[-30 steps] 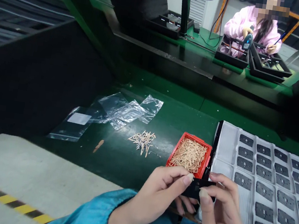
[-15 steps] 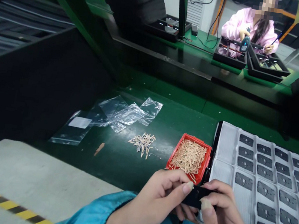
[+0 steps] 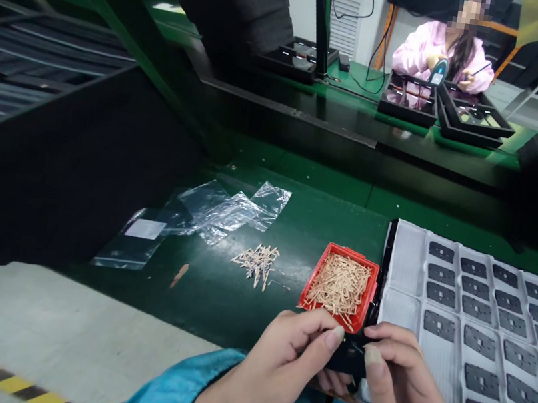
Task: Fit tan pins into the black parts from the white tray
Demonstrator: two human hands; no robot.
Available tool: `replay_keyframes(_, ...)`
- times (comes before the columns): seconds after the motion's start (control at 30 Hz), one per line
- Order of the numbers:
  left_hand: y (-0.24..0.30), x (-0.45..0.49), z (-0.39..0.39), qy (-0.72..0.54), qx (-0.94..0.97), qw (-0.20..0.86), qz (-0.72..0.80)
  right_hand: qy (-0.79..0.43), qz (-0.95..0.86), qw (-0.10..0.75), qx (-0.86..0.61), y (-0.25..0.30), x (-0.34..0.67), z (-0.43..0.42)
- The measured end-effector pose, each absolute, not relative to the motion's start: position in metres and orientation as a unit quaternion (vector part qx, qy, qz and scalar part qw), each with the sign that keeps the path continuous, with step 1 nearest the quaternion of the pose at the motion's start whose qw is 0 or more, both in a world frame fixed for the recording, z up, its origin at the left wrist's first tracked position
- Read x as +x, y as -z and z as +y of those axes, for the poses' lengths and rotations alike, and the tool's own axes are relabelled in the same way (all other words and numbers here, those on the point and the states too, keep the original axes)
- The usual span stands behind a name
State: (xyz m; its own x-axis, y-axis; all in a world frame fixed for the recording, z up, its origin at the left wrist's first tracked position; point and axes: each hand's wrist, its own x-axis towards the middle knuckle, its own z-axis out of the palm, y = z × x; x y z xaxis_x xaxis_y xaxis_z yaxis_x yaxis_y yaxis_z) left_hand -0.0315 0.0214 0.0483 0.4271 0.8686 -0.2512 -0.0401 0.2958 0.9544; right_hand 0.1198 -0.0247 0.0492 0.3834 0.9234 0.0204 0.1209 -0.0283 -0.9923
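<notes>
Both my hands meet low in the view over the front edge of the green bench (image 3: 243,305). My left hand (image 3: 283,358), in a blue sleeve, pinches one side of a small flat black part (image 3: 349,356). My right hand (image 3: 401,396) grips the part's other side, thumb pressed on its face. Just beyond the fingers stands a small red tray (image 3: 310,282) filled with thin tan strips. To the right lies a white moulded tray (image 3: 408,249) holding rows of several black parts like the one held.
A loose heap of tan strips (image 3: 256,261) and empty clear plastic bags (image 3: 217,207) lie on the bench to the left. A dark rack (image 3: 57,129) fills the left side. Across a far bench, a person in pink (image 3: 440,52) works over black trays (image 3: 410,98).
The view has shifted slightly upward and rightward. My hands keep hold of the black part and have turned it a little between the fingers.
</notes>
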Motion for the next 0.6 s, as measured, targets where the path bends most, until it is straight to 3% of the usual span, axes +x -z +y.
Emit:
replay_keyframes(0.4,-0.043,-0.04,0.02,-0.325,0.602,0.572,0.453,-0.307,-0.552,0.537,-0.559,-0.039,0.14,-0.022)
replay_keyframes(0.6,-0.046,-0.04,0.02,-0.334,0.582,0.594,0.444,-0.317,-0.529,0.542,-0.572,-0.04,0.131,-0.025)
